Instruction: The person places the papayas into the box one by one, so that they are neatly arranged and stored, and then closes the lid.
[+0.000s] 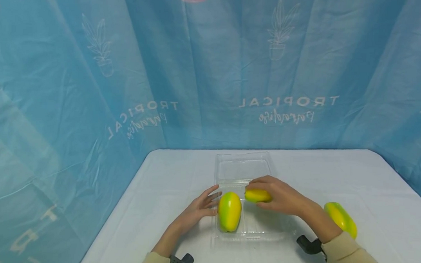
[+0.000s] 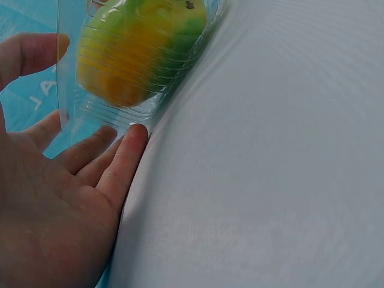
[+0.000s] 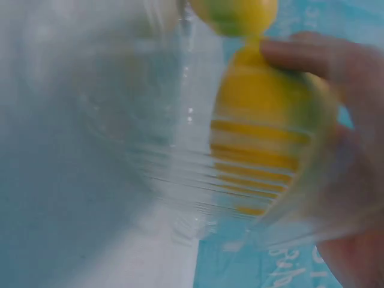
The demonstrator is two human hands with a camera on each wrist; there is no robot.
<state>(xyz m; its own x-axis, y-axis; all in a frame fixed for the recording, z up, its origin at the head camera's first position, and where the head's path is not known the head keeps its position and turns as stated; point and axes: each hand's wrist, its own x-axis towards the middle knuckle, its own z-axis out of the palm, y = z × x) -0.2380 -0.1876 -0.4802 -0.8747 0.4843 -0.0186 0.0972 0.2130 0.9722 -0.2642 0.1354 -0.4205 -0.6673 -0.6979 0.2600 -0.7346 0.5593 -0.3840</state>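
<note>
A clear plastic clamshell box [image 1: 263, 225] lies on the table with its lid [image 1: 244, 169] folded back, away from me. One yellow-green papaya [image 1: 229, 212] rests lengthwise in the left part of the box. My right hand [image 1: 279, 194] grips a second papaya [image 1: 257, 195] over the box, right of the first; the right wrist view shows it through the ribbed plastic, blurred. With fingers spread, my left hand [image 1: 201, 206] is at the left side of the box; in the left wrist view its fingertips [image 2: 137, 133] are against the clear wall or very close to it.
A third papaya [image 1: 340, 218] lies on the white-covered table [image 1: 387, 194], right of the box and beside my right forearm. Blue printed curtains [image 1: 213, 69] hang behind the table and along its left side. Each wrist wears a dark camera mount [image 1: 309, 245].
</note>
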